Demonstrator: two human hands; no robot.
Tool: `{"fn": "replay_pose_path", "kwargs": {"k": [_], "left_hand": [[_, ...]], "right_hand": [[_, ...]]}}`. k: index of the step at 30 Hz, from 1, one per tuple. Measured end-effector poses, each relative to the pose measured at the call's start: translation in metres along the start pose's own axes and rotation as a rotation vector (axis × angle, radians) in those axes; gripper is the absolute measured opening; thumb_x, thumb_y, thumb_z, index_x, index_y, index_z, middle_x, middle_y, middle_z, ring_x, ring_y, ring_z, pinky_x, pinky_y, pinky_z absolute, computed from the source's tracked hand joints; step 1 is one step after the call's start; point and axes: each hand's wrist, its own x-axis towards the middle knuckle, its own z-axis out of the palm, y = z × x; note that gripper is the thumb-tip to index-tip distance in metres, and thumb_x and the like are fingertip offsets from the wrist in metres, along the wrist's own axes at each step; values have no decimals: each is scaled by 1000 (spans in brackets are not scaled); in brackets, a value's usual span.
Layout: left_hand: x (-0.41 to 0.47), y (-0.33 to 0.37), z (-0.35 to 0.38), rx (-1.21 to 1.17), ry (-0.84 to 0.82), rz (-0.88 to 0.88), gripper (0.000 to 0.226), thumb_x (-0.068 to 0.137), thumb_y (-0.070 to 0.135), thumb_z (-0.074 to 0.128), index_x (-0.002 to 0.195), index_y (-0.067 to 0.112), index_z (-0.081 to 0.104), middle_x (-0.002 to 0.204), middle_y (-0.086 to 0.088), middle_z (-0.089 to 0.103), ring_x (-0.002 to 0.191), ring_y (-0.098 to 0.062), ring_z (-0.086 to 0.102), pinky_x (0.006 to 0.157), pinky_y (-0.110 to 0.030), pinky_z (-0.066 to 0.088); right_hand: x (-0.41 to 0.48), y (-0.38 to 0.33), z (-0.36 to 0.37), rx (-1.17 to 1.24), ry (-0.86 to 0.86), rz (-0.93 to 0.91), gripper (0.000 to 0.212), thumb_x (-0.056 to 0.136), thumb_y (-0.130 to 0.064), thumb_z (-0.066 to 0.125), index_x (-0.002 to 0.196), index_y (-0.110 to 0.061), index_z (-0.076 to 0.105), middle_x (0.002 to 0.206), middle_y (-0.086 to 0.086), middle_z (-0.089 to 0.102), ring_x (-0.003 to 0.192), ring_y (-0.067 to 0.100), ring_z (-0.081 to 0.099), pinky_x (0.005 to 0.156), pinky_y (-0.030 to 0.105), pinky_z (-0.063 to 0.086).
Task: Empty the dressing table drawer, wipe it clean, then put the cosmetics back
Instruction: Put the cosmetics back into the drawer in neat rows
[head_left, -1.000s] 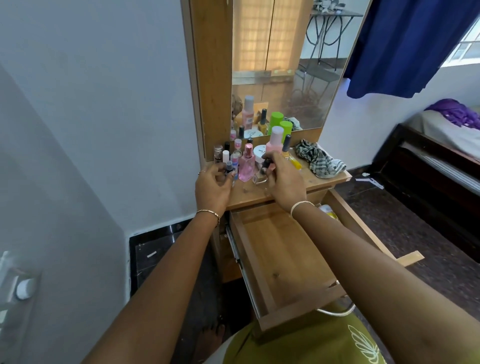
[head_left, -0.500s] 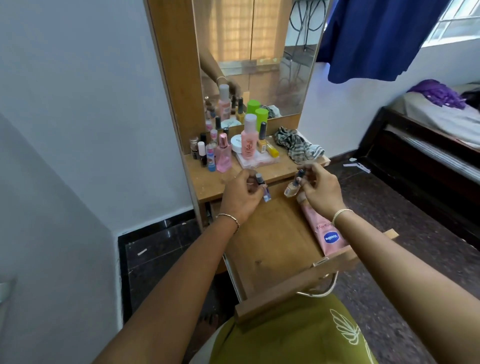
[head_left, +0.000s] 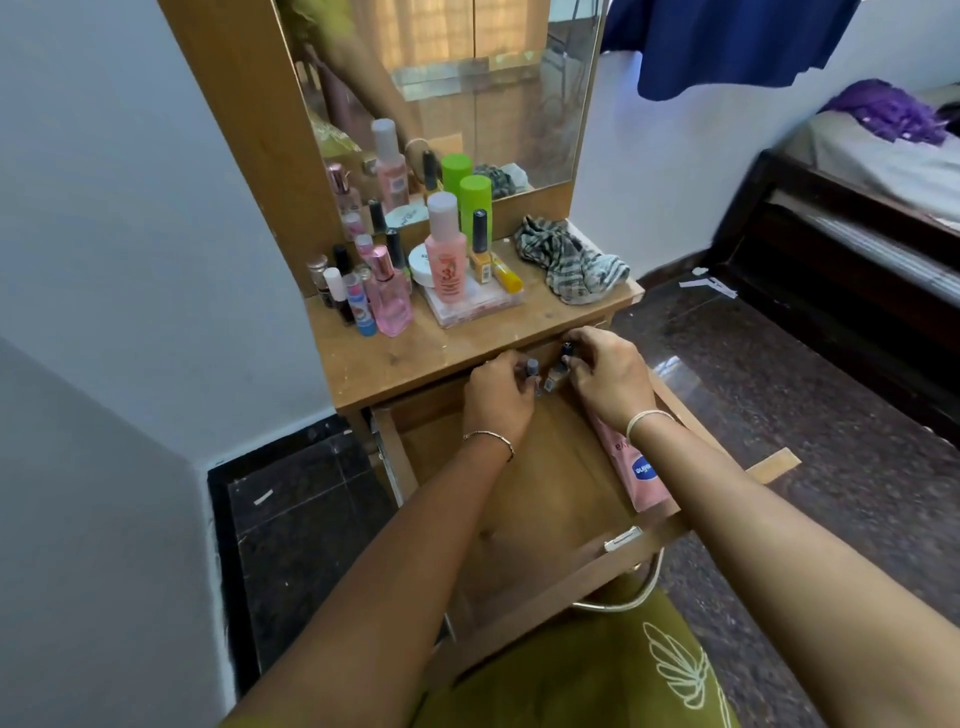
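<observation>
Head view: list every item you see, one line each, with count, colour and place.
dressing table: one, wooden, centre of view
mirror: one, wood-framed, above the table
drawer: one, wooden, pulled open under the tabletop
pink tube: one, pink, lying along the drawer's right side
tall bottle: one, pink with white cap, upright on the table
green canister: one, green, behind the tall bottle
perfume bottle: one, pink, table's left
small bottles: several, mixed colours, table's rear left
checked cloth: one, grey-white, table's right
left hand: one, holds the grey-capped bottle over the drawer's back
right hand: one, holds the dark-capped bottle beside it
</observation>
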Motion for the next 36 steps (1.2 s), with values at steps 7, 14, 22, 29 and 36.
{"fn": "replay_pose_path", "kwargs": {"k": [7,14,22,29,36], "left_hand": [[4,-7,14,38,17,-18,18,82,14,68,99,21,69,98,0,73,91,-20,68,84,-36,55],[7,-2,14,82,17,-19,24,86,17,65,110,17,68,107,-4,71,98,-23,66,89,-35,51],[-12,-4,0,-12,37,-18,26,81,15,69,108,16,69,104,-1,72,90,-15,68,86,-34,55],[-36,12,-62,-138,269,166,4,83,21,67,80,19,66,66,7,62,60,-3,58,59,-24,53],[-15,13,-140,-178,555,168,5,83,22,68,86,20,64,71,4,61,63,-4,54,59,-18,46]], "right_hand": [[3,4,5,-35,-1,29,30,82,-6,63,111,-15,68,110,6,70,102,25,62,84,27,46],[0,-1,5,-49,-6,38,33,82,-4,63,113,-13,68,111,8,69,104,27,61,87,31,45],[-9,-5,-6,-30,54,46,38,79,-1,56,113,-15,66,108,4,65,100,23,61,82,29,49],[-14,-53,-22,22,224,67,27,80,-11,54,103,-21,65,104,-3,63,92,17,60,73,23,44],[4,-124,-5,12,230,-240,33,82,-15,56,114,-21,65,102,2,63,90,23,62,72,33,50]]}}
